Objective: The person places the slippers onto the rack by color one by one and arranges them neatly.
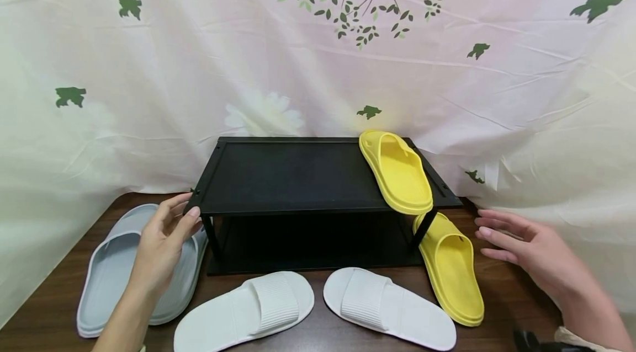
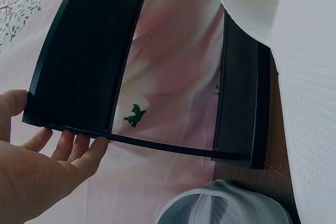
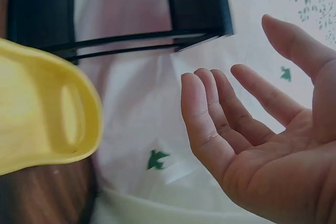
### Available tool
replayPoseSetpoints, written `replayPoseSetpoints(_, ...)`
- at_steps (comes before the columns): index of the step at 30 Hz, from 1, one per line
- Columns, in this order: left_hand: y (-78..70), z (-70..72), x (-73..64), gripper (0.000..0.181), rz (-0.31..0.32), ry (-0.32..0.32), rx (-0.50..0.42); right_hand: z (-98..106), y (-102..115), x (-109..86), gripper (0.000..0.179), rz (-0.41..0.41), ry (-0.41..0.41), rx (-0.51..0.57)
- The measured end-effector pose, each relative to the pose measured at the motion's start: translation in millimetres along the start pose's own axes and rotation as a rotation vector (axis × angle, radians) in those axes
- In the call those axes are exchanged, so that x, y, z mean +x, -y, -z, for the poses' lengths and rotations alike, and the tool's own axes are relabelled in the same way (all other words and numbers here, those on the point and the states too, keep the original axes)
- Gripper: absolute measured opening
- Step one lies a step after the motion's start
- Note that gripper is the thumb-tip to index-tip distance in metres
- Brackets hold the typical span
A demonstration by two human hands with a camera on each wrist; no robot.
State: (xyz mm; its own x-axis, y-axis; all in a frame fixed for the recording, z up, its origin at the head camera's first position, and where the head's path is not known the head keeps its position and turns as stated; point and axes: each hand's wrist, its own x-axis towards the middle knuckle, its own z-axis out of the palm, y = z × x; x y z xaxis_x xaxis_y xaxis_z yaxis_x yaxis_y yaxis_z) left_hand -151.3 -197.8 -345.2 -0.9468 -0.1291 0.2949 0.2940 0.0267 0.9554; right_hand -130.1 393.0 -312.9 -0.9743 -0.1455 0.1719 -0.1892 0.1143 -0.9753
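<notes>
Black two-tier rack with flat panels [image 1: 293,175]: stands on the dark brown wood-grain table [image 1: 504,294], mid-view, its top panel over a lower shelf of the same colour.
Left hand [image 1: 161,241]: grips the rack's left front corner, thumb at the front edge, fingertips along the side edge.
Right hand [image 1: 536,250]: fingers loosely extended, holding nothing, in the air off the rack's right end.
Bright yellow moulded slipper, upper [image 1: 404,178]: lies on the top panel's right end, heel jutting past the front edge.
Bright yellow moulded slipper, lower [image 1: 457,275]: on the table, toe beside the right front leg.
Step in hand: apparently steadying or adjusting the rack, with one yellow slipper set on top.
Next move: would probably call for the right hand to meet the rack's right end or pick up the lower slipper.
White ribbed-band slippers [image 1: 278,302]: in front of the rack, toes angled inward.
Pale grey moulded slippers [image 1: 106,280]: left of the rack, partly behind the left arm.
Room: pale pink and cream cloth [image 1: 164,92], printed with green birds and leafy branches, hangs behind.
</notes>
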Motion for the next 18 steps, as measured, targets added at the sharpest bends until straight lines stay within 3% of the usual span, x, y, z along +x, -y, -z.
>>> replayPoseSetpoints(9, -1.2, 0.1, -1.1, 0.049, 0.008, 0.011, 0.014, 14.3, -28.5, -9.7, 0.037, -0.147, -0.056, -0.052)
replayPoseSetpoints(18, -3.6, 0.1, -0.5, 0.048, 0.013, 0.004, 0.02, 26.3, -56.5, -17.1, 0.034, -0.286, -0.041, -0.069)
